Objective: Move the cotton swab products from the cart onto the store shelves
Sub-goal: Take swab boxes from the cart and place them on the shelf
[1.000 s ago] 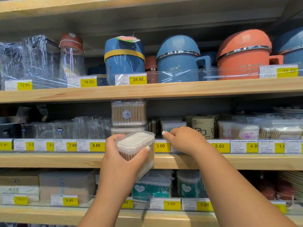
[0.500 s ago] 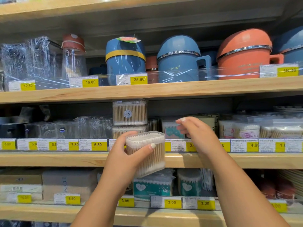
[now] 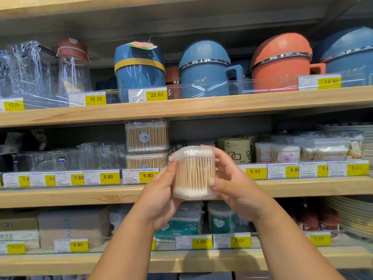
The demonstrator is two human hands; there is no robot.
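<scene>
I hold a clear plastic box of wooden cotton swabs (image 3: 193, 173) upright in front of the middle shelf (image 3: 60, 196). My left hand (image 3: 161, 190) grips its left side, thumb on the front. My right hand (image 3: 232, 178) grips its right side, with fingers behind the box and the thumb on its front lower corner. Just behind and to the left, two identical swab boxes (image 3: 147, 136) stand stacked on the middle shelf. The cart is out of view.
The top shelf (image 3: 201, 106) carries blue and orange lidded mugs (image 3: 203, 71) and clear containers. Right of the stack sit round swab tubs (image 3: 238, 149) and bagged swabs (image 3: 323, 151). Teal swab packs (image 3: 181, 225) and boxes fill the lower shelf. Yellow price tags line every shelf edge.
My left hand carried the swab box rightward and turned it upright. My right hand left the shelf goods and came back to grip the box's right side.
</scene>
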